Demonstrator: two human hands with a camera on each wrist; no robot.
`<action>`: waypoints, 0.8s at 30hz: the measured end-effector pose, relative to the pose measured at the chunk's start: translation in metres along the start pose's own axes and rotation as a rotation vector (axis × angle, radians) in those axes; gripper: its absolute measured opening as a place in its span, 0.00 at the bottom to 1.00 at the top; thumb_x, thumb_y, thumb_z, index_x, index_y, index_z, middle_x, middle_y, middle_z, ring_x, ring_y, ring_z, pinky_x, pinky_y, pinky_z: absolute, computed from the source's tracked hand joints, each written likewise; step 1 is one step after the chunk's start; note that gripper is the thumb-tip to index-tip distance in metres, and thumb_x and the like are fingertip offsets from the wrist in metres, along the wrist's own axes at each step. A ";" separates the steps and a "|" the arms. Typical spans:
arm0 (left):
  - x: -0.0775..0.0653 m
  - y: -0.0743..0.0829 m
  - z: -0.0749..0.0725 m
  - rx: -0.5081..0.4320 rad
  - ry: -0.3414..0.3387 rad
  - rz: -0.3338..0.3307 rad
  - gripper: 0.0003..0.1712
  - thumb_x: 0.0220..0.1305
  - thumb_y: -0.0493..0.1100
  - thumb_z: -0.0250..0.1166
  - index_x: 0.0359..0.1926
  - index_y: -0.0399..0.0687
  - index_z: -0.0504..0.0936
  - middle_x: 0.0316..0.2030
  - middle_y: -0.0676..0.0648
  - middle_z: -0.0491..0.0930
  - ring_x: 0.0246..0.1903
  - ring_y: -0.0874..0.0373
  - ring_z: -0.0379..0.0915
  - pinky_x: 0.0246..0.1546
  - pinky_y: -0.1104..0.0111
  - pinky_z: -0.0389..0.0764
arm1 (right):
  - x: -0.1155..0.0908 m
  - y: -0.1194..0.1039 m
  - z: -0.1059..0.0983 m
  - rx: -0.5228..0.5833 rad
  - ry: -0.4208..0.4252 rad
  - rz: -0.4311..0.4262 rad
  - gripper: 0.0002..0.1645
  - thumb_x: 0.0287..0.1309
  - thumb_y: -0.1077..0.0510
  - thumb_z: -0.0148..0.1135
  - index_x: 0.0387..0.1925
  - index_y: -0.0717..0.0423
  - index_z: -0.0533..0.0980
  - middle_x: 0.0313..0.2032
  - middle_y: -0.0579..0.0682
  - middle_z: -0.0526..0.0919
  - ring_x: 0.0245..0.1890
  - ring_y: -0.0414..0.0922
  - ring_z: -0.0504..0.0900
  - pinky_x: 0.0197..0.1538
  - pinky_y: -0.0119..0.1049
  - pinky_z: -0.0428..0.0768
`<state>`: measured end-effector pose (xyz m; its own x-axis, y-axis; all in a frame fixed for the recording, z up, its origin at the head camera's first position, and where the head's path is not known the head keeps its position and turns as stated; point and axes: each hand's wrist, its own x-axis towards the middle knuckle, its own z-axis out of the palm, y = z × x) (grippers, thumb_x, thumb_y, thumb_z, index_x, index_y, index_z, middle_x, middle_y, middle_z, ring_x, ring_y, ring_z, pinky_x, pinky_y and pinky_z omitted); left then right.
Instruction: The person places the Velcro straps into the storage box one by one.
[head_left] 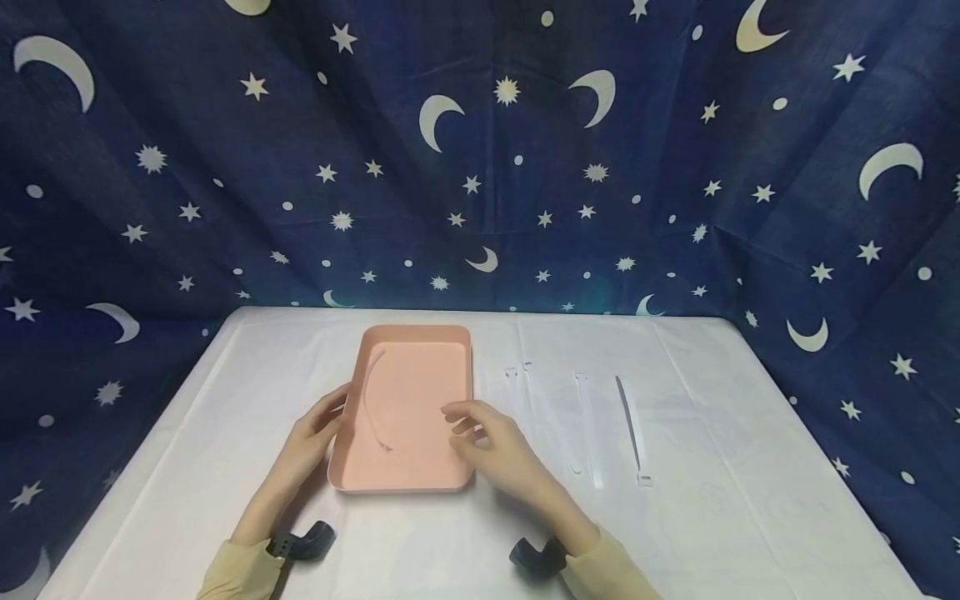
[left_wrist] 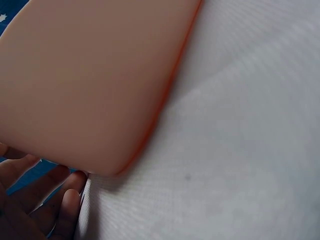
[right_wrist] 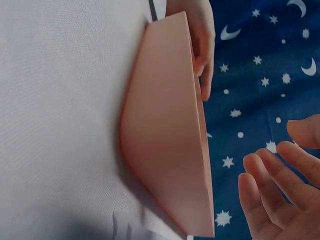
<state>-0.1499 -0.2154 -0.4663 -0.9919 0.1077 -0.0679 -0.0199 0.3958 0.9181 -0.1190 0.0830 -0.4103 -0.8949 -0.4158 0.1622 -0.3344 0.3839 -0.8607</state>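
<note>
A shallow pink tray (head_left: 420,333) lies on the white table with one thin, pale cable tie (head_left: 365,402) curved along its left inside. My left hand (head_left: 309,435) rests against the tray's left wall, its fingers extended along it; in the left wrist view the fingers (left_wrist: 42,185) touch the tray side. Over the tray's right rim hovers my right hand (head_left: 498,450), fingers loosely bent and nothing between them. The right wrist view shows that hand (right_wrist: 280,195) apart from the tray wall (right_wrist: 162,115).
Right of the tray, several clear cable ties lie lengthwise on the cloth, among them one tie (head_left: 584,417) and a more visible tie (head_left: 632,429) farthest right. A dark blue curtain (head_left: 390,108) with moons and stars hangs behind the table (head_left: 750,500).
</note>
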 end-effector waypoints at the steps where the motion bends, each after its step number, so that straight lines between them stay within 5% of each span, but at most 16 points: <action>1: 0.000 0.000 0.000 -0.001 0.001 -0.001 0.30 0.74 0.45 0.50 0.73 0.52 0.57 0.73 0.40 0.56 0.70 0.38 0.57 0.69 0.41 0.59 | -0.001 0.001 -0.001 0.000 0.008 -0.001 0.22 0.61 0.63 0.58 0.58 0.51 0.73 0.52 0.55 0.80 0.48 0.47 0.80 0.52 0.40 0.81; 24: 0.000 -0.005 -0.001 0.002 -0.001 0.023 0.30 0.73 0.48 0.51 0.73 0.51 0.57 0.73 0.39 0.57 0.69 0.37 0.58 0.68 0.40 0.60 | -0.007 0.020 -0.021 0.012 0.077 0.034 0.19 0.64 0.60 0.59 0.57 0.52 0.75 0.49 0.53 0.84 0.47 0.46 0.82 0.52 0.35 0.82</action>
<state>-0.1501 -0.2184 -0.4701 -0.9919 0.1177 -0.0472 0.0032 0.3951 0.9186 -0.1253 0.1108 -0.4184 -0.9260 -0.3379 0.1686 -0.2999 0.3867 -0.8721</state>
